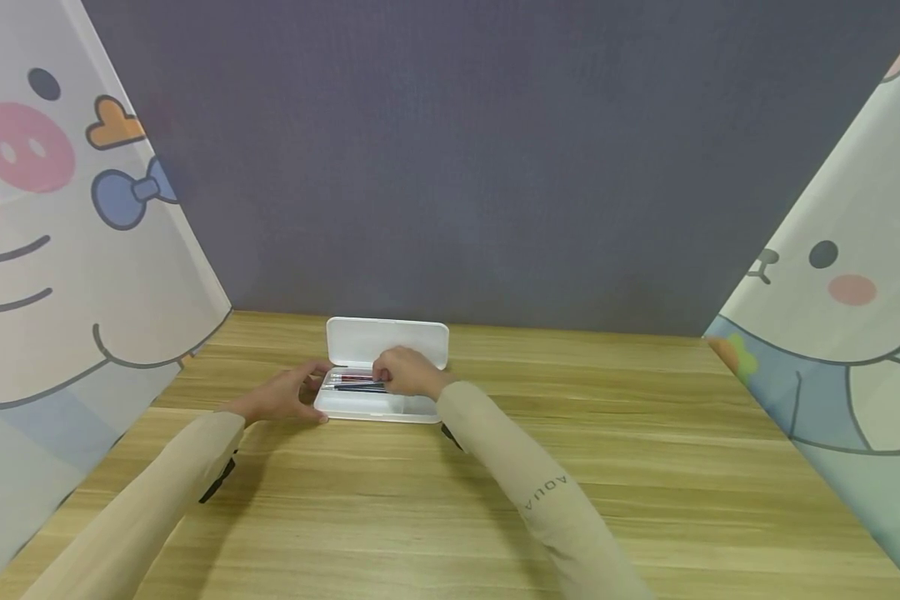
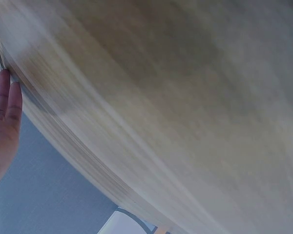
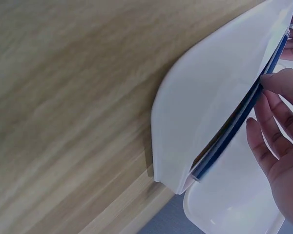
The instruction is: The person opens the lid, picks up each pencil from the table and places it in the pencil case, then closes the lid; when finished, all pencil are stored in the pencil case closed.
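Observation:
An open white pencil case [image 1: 362,405] lies on the table, its lid [image 1: 367,340] tipped up at the back. Several thin pens or pencils [image 1: 354,378], reddish and dark, lie in its rear compartment. My left hand [image 1: 288,395] holds the case's left end, thumb at the near corner and fingers toward the far one. Inside the case, my right hand [image 1: 407,372] pinches a dark blue pen [image 3: 229,132] between thumb and forefinger; the pen lies lengthwise along the compartment. In the left wrist view, fingers of the left hand [image 2: 5,109] touch a pale edge.
The wood-grain table [image 1: 607,450] extends around the case. A dark grey panel [image 1: 450,167] rises behind it, with cartoon-printed sheets on the left [image 1: 45,275] and right [image 1: 862,350]. A dark band [image 1: 217,482] shows by the left wrist.

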A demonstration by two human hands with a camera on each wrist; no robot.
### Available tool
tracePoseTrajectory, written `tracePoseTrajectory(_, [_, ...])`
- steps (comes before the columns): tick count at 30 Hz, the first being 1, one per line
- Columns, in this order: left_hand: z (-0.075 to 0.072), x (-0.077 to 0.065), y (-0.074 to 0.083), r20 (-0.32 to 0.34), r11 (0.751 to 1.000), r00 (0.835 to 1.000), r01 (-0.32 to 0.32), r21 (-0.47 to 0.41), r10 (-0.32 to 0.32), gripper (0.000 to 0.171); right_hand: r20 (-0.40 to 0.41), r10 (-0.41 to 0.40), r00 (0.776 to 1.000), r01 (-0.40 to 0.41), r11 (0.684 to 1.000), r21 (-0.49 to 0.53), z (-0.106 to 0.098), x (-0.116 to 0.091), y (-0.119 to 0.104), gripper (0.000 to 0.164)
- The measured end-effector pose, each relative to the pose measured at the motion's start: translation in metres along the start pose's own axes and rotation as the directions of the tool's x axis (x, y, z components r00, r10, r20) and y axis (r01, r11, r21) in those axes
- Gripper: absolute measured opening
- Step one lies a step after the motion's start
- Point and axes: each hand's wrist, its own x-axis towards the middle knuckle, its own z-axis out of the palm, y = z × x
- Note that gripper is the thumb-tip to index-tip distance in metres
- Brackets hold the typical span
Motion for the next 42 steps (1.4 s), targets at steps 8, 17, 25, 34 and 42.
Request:
tracePoseTrajectory(8, [0.000, -0.001, 0.001, 0.005, 1.000, 1.000, -0.009, -0.013, 0.009, 0.078, 0.001, 0.013, 1.000, -0.013, 1.000, 0.023, -0.001, -0.003, 0.002, 0.016])
tracePoseTrajectory(17, [0.000, -0.001, 0.000, 0.000, 1.000, 1.000, -0.010, -0.006, 0.010, 0.078, -0.035, 0.013, 0.999, -0.012, 0.999, 0.044, -0.009, -0.006, 0.004, 0.014])
tracePoseTrajectory(25, [0.000, -0.001, 0.001, -0.006, 1.000, 1.000, 0.009, 0.001, -0.009, 0.078, -0.098, -0.025, 0.995, 0.029, 0.998, 0.049, -0.032, -0.010, 0.003, 0.017])
tracePoseTrajectory(34, [0.001, -0.001, -0.001, -0.010, 1.000, 1.000, 0.011, 0.016, -0.010, 0.077, -0.179, 0.010, 0.984, 0.002, 0.998, 0.069, -0.060, -0.012, 0.008, 0.022])
tracePoseTrajectory(42, [0.002, 0.000, -0.001, -0.024, 0.999, 1.000, 0.014, 0.031, -0.014, 0.078, -0.222, 0.098, 0.970, -0.080, 0.993, 0.090, -0.070, -0.012, 0.025, 0.021])
